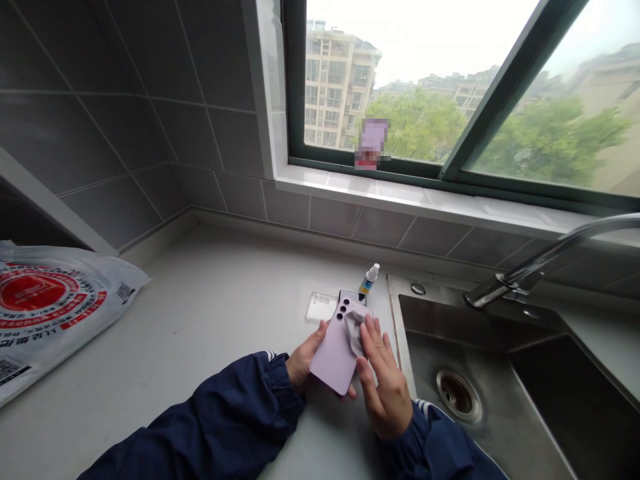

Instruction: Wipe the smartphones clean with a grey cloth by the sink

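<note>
A lilac smartphone (334, 357) is held back side up over the counter, its camera lenses at the upper left. My left hand (306, 357) grips it from the left edge, thumb on the side and fingertips showing under the lower right edge. With its fingers pressed fairly flat, my right hand (384, 380) holds a grey cloth (354, 332) against the phone's back. Just beyond lies a clear phone case (321, 307), beside a dark flat object (356, 295) partly hidden behind the phone. A small spray bottle (369, 280) with a white cap stands near it.
To the right is a steel sink (425, 367) with a drain (457, 393) and a chrome faucet (505, 283). A printed plastic bag (100, 293) rests on the white counter (210, 287) at left. A tiled wall and a window sill (400, 195) run along the back.
</note>
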{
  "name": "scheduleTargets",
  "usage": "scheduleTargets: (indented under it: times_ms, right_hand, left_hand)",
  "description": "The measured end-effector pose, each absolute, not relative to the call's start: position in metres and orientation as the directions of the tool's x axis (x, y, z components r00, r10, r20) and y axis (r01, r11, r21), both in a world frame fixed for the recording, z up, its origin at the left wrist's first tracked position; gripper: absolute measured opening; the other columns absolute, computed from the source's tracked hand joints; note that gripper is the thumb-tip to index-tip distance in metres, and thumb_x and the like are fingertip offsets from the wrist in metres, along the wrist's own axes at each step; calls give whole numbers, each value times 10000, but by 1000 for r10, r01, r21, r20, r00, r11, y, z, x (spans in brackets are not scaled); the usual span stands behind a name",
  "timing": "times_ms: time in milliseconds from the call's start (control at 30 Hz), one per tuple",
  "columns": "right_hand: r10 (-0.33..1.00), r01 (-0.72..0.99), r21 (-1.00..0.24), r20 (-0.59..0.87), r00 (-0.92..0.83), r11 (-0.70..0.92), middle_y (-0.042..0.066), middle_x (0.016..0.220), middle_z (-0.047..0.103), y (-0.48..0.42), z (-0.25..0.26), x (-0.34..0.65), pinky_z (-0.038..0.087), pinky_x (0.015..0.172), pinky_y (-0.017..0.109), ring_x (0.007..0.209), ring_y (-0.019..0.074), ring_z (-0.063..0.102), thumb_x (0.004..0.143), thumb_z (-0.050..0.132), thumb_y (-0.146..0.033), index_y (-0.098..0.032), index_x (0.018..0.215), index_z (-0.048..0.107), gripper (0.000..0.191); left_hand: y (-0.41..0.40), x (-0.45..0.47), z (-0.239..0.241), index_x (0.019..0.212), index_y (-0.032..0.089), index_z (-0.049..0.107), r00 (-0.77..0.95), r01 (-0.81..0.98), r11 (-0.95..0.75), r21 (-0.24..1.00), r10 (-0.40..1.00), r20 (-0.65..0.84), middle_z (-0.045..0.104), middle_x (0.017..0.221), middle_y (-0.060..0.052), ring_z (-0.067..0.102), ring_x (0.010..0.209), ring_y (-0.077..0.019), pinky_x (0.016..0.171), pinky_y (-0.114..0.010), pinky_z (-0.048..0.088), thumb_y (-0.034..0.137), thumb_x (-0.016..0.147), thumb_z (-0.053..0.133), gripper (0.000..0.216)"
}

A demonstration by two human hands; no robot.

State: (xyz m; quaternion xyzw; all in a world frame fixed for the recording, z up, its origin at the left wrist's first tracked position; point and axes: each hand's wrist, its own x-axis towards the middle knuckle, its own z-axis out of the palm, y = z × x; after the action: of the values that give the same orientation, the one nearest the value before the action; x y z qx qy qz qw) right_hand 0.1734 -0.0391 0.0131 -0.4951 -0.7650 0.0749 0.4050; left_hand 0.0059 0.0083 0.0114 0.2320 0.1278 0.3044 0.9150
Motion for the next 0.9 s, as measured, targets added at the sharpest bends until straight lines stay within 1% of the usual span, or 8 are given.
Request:
scheduleTargets:
  times_ms: [133, 233, 400, 500, 600, 733, 833, 900]
  right_hand:
    - [762, 715, -355, 520, -385, 603, 149, 1528, 302, -41, 13, 172, 215, 1116, 636, 1433, 352, 199, 966, 385, -198, -121, 1492, 274, 543]
    - [710, 681, -305, 538, -454, 666, 139, 1490, 385, -43, 18, 174, 222, 1118, 628, 1418, 346, 257, 942, 437, -176, -121, 1450, 359, 517]
    - [615, 598, -239, 549, -566, 765, 119, 1417, 492, -50, 28, 173, 237, 1124, 619, 1388, 332, 335, 878, 535, -146, -128, 1362, 469, 488]
    - [574, 543, -239, 544, -612, 805, 139, 1407, 499, -52, 32, 172, 257, 1115, 623, 1387, 344, 331, 897, 518, -208, -101, 1338, 494, 455]
    - [546, 506, -239, 545, -637, 829, 157, 1406, 495, -52, 35, 174, 298, 1106, 596, 1387, 346, 327, 936, 461, -295, -81, 1345, 497, 462]
    - [588, 548, -256, 540, -602, 797, 159, 1464, 420, -48, 33, 179, 299, 1108, 578, 1401, 352, 290, 972, 379, -376, -95, 1425, 408, 535]
    - [651, 615, -284, 547, -526, 736, 164, 1526, 306, -42, 26, 185, 251, 1110, 614, 1424, 371, 216, 991, 305, -417, -112, 1487, 293, 582]
    - [683, 647, -303, 551, -479, 699, 164, 1551, 244, -38, 22, 189, 228, 1111, 625, 1431, 379, 182, 995, 285, -421, -122, 1505, 243, 594]
  left_hand:
    - [9, 10, 17, 1431, 103, 368, 569, -693, 595, 407, 798, -198, 662, 1180, -177, 683, 966, -243, 889, -340, 481, 484, 947, 367, 616]
    - [10, 10, 19, 1396, 79, 423, 542, -714, 593, 371, 805, -242, 646, 1214, -177, 633, 1086, -247, 976, -335, 433, 440, 944, 408, 579]
    - [10, 7, 20, 1356, 44, 471, 521, -699, 619, 359, 784, -338, 691, 1094, -191, 681, 926, -232, 882, -311, 479, 475, 924, 433, 611]
    - [11, 5, 19, 1336, 47, 495, 544, -686, 638, 348, 769, -336, 705, 1038, -189, 688, 835, -231, 797, -309, 504, 505, 900, 464, 633]
    - [11, 4, 17, 1330, 67, 503, 525, -667, 625, 406, 780, -340, 707, 1033, -180, 689, 821, -236, 774, -319, 512, 483, 888, 502, 606]
    - [9, 5, 18, 1323, 61, 494, 490, -619, 609, 495, 793, -363, 701, 1050, -178, 695, 779, -224, 746, -327, 528, 428, 896, 514, 564]
    - [8, 3, 19, 1340, 94, 470, 592, -526, 661, 535, 736, -328, 709, 978, -176, 698, 705, -264, 594, -374, 548, 476, 898, 480, 584]
    - [8, 2, 19, 1335, 127, 466, 666, -483, 694, 534, 687, -290, 707, 969, -177, 704, 760, -307, 525, -387, 555, 504, 906, 442, 572]
